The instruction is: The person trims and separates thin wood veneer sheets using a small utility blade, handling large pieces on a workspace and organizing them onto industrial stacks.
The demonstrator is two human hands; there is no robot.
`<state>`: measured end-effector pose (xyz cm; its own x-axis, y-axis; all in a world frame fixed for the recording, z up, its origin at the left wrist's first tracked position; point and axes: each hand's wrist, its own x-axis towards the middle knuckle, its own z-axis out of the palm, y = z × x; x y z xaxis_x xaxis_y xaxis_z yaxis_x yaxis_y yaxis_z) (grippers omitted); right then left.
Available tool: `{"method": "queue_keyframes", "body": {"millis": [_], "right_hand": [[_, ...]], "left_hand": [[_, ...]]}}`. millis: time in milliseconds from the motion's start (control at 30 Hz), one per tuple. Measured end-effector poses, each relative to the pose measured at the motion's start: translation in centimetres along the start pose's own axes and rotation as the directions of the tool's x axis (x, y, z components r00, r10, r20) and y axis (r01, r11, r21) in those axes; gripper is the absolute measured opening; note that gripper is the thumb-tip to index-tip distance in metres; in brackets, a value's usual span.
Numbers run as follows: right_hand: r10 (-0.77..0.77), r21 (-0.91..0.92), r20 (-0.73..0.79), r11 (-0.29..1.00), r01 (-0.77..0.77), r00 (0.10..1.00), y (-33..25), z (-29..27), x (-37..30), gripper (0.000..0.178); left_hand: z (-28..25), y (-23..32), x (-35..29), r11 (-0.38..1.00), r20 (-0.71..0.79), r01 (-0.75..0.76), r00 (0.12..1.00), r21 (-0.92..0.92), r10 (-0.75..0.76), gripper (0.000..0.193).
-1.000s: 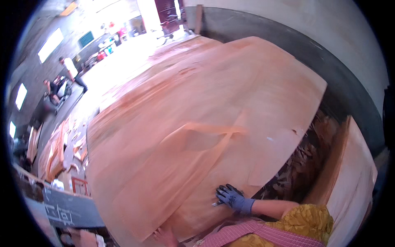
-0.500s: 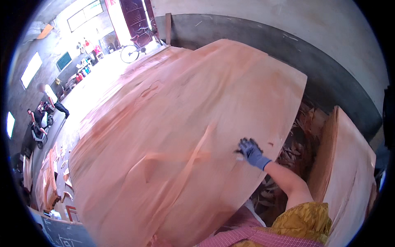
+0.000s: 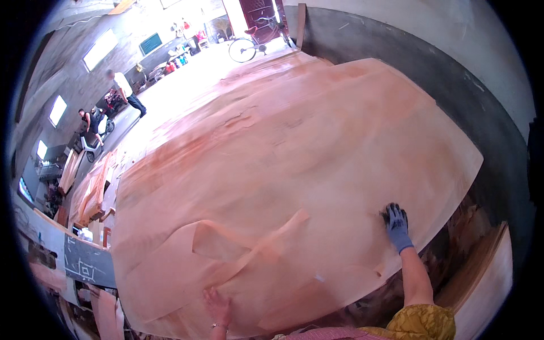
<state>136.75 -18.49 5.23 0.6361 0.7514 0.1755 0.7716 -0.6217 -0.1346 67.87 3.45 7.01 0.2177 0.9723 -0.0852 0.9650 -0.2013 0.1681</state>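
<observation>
Moved right: gloved right hand point(image 3: 396, 225) flat on veneer sheet point(image 3: 294, 170) edge | left hand point(image 3: 217, 306) flat, near edge

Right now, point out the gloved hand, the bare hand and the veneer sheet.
Right hand point(image 3: 396, 225): head view, back of the glove.
Left hand point(image 3: 217, 305): head view, back of the hand.
Veneer sheet point(image 3: 294, 158): head view, bare middle.

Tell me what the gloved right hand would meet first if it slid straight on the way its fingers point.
The right hand lies flat on the veneer sheet, fingers pointing away from the person. Going on, it would probably meet only more bare veneer, up to the sheet's far edge.
</observation>
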Motion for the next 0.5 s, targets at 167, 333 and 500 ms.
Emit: {"method": "queue_keyframes", "body": {"millis": [167, 333, 500], "right_hand": [[0.049, -0.071, 0.087, 0.997, -0.042, 0.995, 4.0, -2.3, -4.9, 0.05], [0.104, -0.059, 0.112, 0.993, -0.098, 0.988, 5.9, -4.6, -12.6, 0.05], [0.101, -0.131, 0.062, 0.987, -0.092, 0.993, 7.1, -4.8, -10.4, 0.047]], "left_hand": [[-4.3, 6.5, -4.2, 0.994, 0.094, 0.089, 0.991, 0.056, -0.094, 0.089], [-8.4, 10.0, -7.5, 0.998, 0.144, 0.055, 0.988, 0.037, -0.059, 0.089], [-4.3, 6.5, -10.0, 0.999, 0.006, 0.032, 0.999, 0.017, -0.032, 0.09]]}}
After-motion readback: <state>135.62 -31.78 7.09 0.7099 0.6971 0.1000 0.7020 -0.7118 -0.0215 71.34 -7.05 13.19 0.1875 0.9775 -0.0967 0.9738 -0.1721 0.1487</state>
